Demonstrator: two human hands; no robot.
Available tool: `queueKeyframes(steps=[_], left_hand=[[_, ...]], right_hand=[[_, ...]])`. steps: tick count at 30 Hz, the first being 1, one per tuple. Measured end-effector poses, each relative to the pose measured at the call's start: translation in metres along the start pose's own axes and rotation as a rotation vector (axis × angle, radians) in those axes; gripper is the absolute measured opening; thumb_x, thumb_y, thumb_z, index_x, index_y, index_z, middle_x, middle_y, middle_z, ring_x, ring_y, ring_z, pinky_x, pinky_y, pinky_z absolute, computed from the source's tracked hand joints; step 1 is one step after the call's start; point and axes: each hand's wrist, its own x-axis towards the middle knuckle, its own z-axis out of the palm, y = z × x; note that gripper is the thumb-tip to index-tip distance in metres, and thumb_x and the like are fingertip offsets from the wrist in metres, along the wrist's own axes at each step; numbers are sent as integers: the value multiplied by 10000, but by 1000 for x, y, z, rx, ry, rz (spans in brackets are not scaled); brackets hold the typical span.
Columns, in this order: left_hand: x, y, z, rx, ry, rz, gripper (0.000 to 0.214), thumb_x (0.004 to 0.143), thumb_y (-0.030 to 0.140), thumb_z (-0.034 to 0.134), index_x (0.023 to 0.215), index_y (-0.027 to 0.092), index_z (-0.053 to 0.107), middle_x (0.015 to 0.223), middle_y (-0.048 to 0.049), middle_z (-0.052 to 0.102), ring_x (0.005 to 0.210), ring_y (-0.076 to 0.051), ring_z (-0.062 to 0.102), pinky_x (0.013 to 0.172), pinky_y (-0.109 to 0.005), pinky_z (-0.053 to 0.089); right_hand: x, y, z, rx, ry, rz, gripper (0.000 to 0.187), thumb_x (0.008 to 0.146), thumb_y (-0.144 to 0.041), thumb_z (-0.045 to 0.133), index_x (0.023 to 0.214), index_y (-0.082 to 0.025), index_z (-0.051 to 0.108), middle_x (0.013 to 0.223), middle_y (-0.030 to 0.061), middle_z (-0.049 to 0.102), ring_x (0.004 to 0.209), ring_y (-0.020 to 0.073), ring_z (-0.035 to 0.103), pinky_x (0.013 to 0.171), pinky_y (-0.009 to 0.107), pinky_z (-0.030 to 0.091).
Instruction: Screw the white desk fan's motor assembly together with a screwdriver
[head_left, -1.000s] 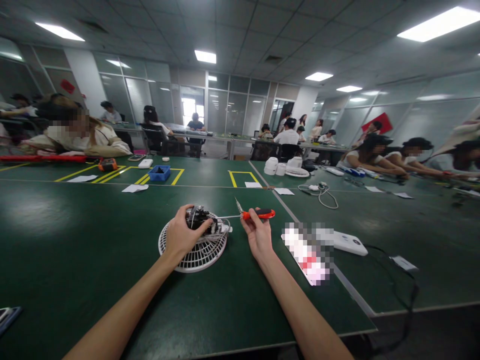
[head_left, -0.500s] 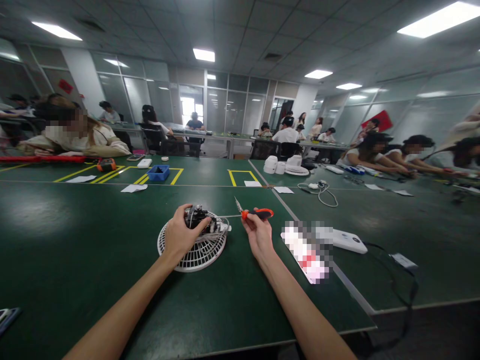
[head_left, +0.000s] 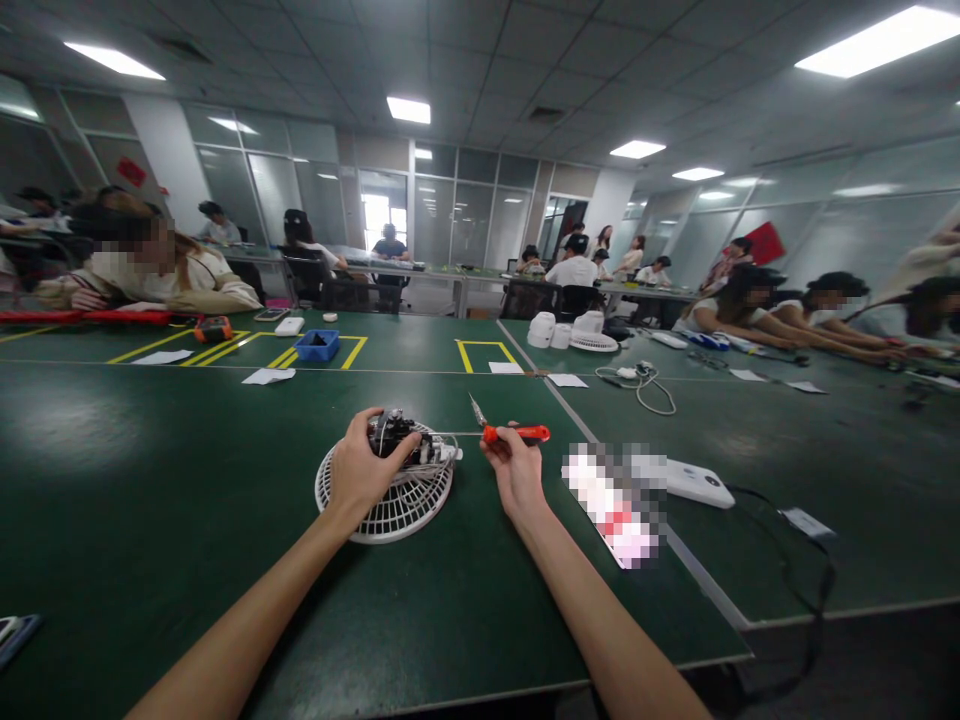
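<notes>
My left hand [head_left: 361,464] is closed round a black fan motor assembly [head_left: 396,436] with pale wires. Beneath it, a round white fan grille [head_left: 397,510] lies on the green table. My right hand [head_left: 517,466] pinches the red-orange handle of a screwdriver [head_left: 525,433]. Its thin shaft runs level leftward to the motor's right side, near a small white part [head_left: 448,453]. Where the tip sits in the motor cannot be made out. Just beyond the handle's front end shows a pointed metal tip [head_left: 477,408]; the rest of that tool is hidden.
A phone with a blurred lit screen [head_left: 611,505] lies right of my right hand, beside a white device [head_left: 694,482] with a dark cable. Farther off are a blue bin [head_left: 316,345], white fan parts [head_left: 566,332] and a coiled white cable [head_left: 645,385]. Several people sit around.
The screwdriver handle has turned in my right fingers: its dark side showed before, and now its red side does. My left hand and the motor have stayed put.
</notes>
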Motion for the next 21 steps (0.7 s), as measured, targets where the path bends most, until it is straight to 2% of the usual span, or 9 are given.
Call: queueKeyframes(steps=[4,7,10,15,18,21], left_hand=[[0,0,0,4,-2,-9,715,763,702,739,1276,221,609,1201,-129,715,1079,-353,695,967,-531,541],[0,1,0,-11,-11,-14,728,760,702,739,1284,213,606,1207,-135,712,1097,-354,691,983,-535,536],[0,2,0,-22,-13,-17,727,755,691,750,1280,209,609,1186,-135,716,1088,-351,693,988,-538,535],[0,3,1,-21,-9,-13,724,746,691,760,1272,215,615,1168,-130,717,1082,-350,694,979,-534,538],[0,2,1,-18,-6,-13,715,752,689,757,1269,216,615,1165,-128,715,1093,-352,691,981,-531,537],[0,2,0,-24,-8,-1,708,763,688,746,1271,214,612,1165,-125,712,1110,-349,690,988,-526,535]], right_hand=[[3,-1,-2,66,-47,10,439,537,-130,832,887,-230,587,702,-51,722,702,168,726,753,342,639],[4,-2,-2,78,-57,51,394,548,-122,844,849,-217,608,736,-22,747,735,164,737,791,333,642],[4,-2,-1,55,-46,72,352,592,-196,900,811,-206,625,747,-2,753,728,156,730,774,314,645],[5,0,-2,-19,-15,63,437,612,-346,973,839,-230,619,730,-31,735,688,146,713,678,280,628],[6,0,-5,-54,-10,51,463,585,-351,989,847,-226,629,726,-25,736,665,143,711,615,241,593],[6,-2,-6,-41,-11,28,480,563,-296,989,887,-220,643,766,-11,759,695,157,735,636,247,602]])
